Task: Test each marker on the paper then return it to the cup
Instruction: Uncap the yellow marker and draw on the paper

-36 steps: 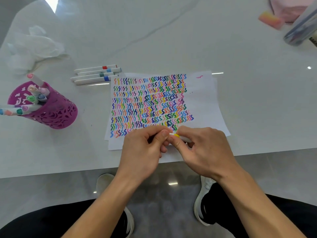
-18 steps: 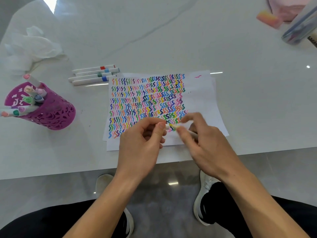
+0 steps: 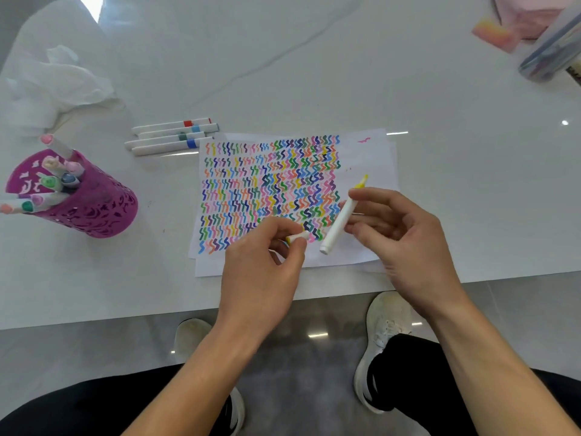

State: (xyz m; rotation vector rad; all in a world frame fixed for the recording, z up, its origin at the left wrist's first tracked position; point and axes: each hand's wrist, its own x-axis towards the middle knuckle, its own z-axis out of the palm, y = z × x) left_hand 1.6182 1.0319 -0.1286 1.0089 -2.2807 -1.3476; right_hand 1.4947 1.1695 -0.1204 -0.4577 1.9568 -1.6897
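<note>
A white sheet of paper (image 3: 374,158) covered in rows of coloured squiggles lies near the table's front edge. My right hand (image 3: 399,234) holds an uncapped yellow marker (image 3: 341,220) above the paper's right part, with its yellow tip pointing away from me. My left hand (image 3: 264,262) pinches the marker's white cap (image 3: 298,238) over the paper's lower edge. A purple cut-out cup (image 3: 91,202) with several capped markers stands at the left. Several more capped markers (image 3: 169,136) lie side by side beyond the paper's upper left corner.
Crumpled white tissue (image 3: 53,86) lies at the far left. A clear pencil case (image 3: 553,51), a pink object (image 3: 531,14) and an orange-pink eraser (image 3: 493,34) sit at the far right corner. The table's front edge (image 3: 314,297) runs just under my wrists.
My hands have pulled apart: the cap came off in my left hand, and my right hand swung the marker up and right so its yellow tip points away.
</note>
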